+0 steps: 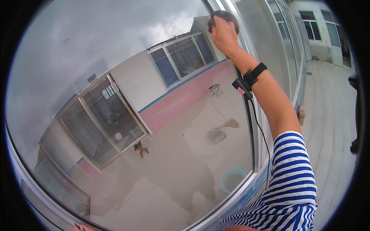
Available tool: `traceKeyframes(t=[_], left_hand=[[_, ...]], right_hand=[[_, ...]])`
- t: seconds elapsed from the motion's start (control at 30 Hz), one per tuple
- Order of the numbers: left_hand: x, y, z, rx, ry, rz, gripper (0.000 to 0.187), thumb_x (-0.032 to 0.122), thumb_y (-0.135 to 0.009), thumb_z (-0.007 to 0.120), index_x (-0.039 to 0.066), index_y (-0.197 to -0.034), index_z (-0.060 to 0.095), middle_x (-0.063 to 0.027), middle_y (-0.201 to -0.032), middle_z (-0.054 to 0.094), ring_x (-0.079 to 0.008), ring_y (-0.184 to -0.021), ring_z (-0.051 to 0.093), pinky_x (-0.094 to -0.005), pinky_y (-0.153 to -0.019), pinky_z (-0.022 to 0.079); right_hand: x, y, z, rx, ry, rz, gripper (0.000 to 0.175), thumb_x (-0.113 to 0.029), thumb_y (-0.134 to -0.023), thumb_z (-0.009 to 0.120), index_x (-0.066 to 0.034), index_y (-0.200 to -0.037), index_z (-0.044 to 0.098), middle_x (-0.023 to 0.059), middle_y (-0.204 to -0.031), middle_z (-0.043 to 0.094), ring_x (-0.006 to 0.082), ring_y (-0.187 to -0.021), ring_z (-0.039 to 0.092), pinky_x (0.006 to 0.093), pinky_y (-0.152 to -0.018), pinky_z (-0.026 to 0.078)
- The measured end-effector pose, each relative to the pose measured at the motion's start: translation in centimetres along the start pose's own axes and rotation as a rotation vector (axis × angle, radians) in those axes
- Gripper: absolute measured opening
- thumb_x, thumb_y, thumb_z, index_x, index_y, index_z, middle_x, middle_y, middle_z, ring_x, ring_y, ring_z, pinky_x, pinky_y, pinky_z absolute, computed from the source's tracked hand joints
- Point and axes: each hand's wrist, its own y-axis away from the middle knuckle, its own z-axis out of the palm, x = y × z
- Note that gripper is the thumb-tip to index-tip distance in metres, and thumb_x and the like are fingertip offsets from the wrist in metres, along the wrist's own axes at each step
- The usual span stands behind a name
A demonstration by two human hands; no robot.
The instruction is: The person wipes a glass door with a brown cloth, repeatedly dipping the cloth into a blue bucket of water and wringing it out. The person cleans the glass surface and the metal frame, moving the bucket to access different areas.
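Observation:
My right hand (225,33) is raised to the upper right edge of a large window pane (121,55). It grips a dark cloth (224,18), which lies against the glass beside the light metal window frame (245,34). A black strap with a small device (242,89) circles my right wrist, and a black cable (261,130) runs down from it. Of my left hand (83,227), only some fingers show at the bottom left, by the lower window frame (43,208); the rest is cut off.
In or through the glass appear a blue basin (232,180), a straw broom (229,124), a folding stool (215,90) and a small wooden stool (141,149). At right, a paved walkway (323,138) runs along the windows, with stacked blocks (302,114) by the wall.

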Motion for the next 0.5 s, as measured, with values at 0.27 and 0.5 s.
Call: traceKeyframes(t=[0.27, 0.5], left_hand=[[-1.9, -1.3, -0.4, 0.045, -0.054, 0.008, 0.039, 0.021, -0.115, 0.054, 0.001, -0.148, 0.060, -0.0184, -0.141, 0.064, -0.0338, -0.130, 0.061, -0.0405, -0.110, 0.049], [-3.0, -1.3, -0.5, 0.081, -0.077, 0.004, 0.041, 0.022, -0.116, 0.052, 0.000, -0.150, 0.059, -0.0198, -0.143, 0.063, -0.0357, -0.132, 0.060, -0.0412, -0.112, 0.048]], right_hand=[[0.3, -11.0, 3.5, -0.018, 0.021, -0.119, 0.017, -0.018, -0.101, 0.056, -0.0045, -0.104, 0.066, 0.0221, -0.112, 0.074, 0.0455, -0.108, 0.067, 0.0567, -0.098, 0.047], [-5.7, -9.6, 2.0, 0.063, -0.176, -0.304, 0.016, -0.015, -0.101, 0.056, -0.0069, -0.104, 0.070, 0.0178, -0.114, 0.073, 0.0404, -0.109, 0.066, 0.0547, -0.094, 0.046]])
